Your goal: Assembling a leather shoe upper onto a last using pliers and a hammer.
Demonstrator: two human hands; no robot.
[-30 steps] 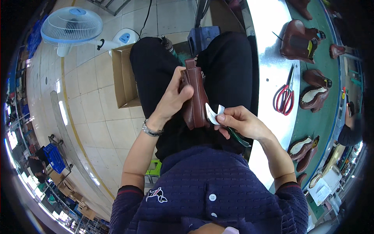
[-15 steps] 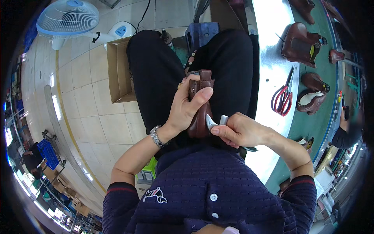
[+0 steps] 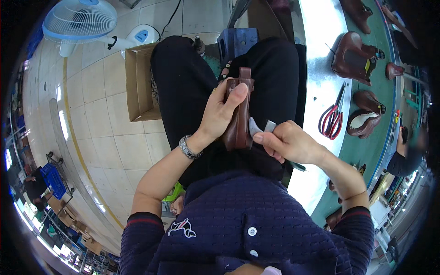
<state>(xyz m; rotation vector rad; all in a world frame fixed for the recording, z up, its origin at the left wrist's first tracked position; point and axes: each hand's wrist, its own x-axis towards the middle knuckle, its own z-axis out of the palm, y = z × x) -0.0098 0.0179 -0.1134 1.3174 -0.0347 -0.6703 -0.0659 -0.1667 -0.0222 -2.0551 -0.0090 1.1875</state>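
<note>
My left hand (image 3: 219, 112), with a metal-band watch at its wrist, grips a brown leather case (image 3: 243, 130) above my lap. Its thumb lies across the upper part, and a strap end sticks up beyond it. Against the case's lower right side rests the curved metal tip of a hand tool (image 3: 254, 128). My right hand (image 3: 291, 143) is closed around this tool, its thumb along the curved part. A squared silver piece shows above the fingers and a dark handle end below the palm; the exact kind of tool is unclear.
Red-handled scissors (image 3: 331, 121) lie on the metal bench edge (image 3: 323, 50) at my right. Several brown leather cases (image 3: 353, 57) sit on the green worktop beyond. Left of my legs stand a cardboard box (image 3: 139, 82) and a white-blue fan (image 3: 80, 25). Another person is at far right.
The case has tipped and moved slightly up, away from my body, with more of its strap end showing. My right hand and the tool have shifted a little right and up.
</note>
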